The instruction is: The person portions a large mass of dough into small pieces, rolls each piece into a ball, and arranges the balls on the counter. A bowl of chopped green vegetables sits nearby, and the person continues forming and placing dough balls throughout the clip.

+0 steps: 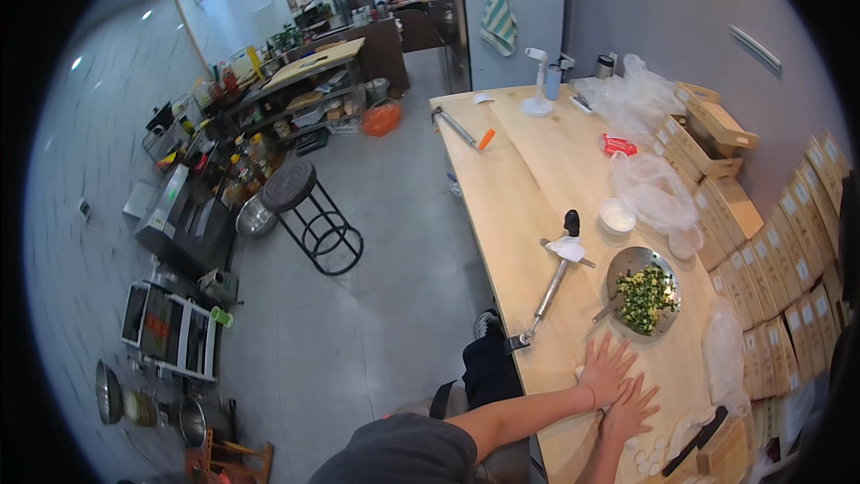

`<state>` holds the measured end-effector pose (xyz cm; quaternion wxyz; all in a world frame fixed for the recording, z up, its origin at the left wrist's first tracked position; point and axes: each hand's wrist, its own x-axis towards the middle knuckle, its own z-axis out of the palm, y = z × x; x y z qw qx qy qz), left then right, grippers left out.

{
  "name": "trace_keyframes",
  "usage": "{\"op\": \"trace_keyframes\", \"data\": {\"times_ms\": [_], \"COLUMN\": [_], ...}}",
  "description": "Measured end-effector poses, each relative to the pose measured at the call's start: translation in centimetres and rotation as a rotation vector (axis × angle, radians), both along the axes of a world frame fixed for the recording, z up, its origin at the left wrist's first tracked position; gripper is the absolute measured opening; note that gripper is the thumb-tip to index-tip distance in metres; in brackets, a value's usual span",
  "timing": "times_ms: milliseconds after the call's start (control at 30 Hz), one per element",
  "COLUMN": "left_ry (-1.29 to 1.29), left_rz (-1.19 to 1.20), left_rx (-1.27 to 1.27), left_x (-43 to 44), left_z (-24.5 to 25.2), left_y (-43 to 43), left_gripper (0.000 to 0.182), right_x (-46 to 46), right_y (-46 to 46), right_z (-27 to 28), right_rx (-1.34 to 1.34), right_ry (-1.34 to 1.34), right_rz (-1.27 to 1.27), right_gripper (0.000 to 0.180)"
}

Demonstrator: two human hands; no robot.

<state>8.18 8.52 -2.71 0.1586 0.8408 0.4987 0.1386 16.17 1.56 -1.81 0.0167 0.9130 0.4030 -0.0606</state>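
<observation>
Both hands lie flat on the wooden table with fingers spread: my left hand (606, 370) is farther up, and my right hand (629, 410) overlaps it at the base. A small bit of white dough (579, 371) shows at the edge of my left hand; what lies under the palms is hidden. Below my right hand are several small round dough pieces (648, 461) and a longer strip of dough (686, 431), beside a long black object (696, 441). Above the hands stands a round metal dish of chopped greens with yellow bits (646, 299), a flat utensil (607, 309) resting in it.
A metal rod clamped to the table edge (552, 289) and a white bowl of white contents (616, 216) stand beyond. Plastic bags (655, 188) and stacked boxes (772, 269) line the right side. A round stool (290, 186) is on the floor to the left.
</observation>
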Motion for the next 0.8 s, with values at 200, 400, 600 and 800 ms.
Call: {"op": "trace_keyframes", "data": {"times_ms": [200, 400, 600, 800], "left_ry": [-0.028, -0.073, -0.076, -0.178], "left_rz": [-0.216, -0.061, -0.135, -0.141], "left_rx": [-0.067, -0.014, -0.081, 0.039], "left_x": [-6.9, -2.3, -4.3, -5.5], "left_z": [-1.0, -0.5, 0.1, -2.9], "left_y": [-6.2, -1.4, -2.8, -5.2], "left_gripper": [0.061, 0.061, 0.062, 0.061], "right_x": [-4.8, -1.0, -2.8, -4.3], "right_y": [-6.2, -1.1, -3.2, -5.4], "right_z": [0.2, -0.3, 0.0, -0.9], "right_rx": [-0.093, -0.002, -0.105, -0.031], "right_ry": [-0.073, -0.107, -0.040, -0.180], "right_rz": [0.121, 0.069, 0.080, 0.197], "right_gripper": [0.053, 0.053, 0.054, 0.054]}}
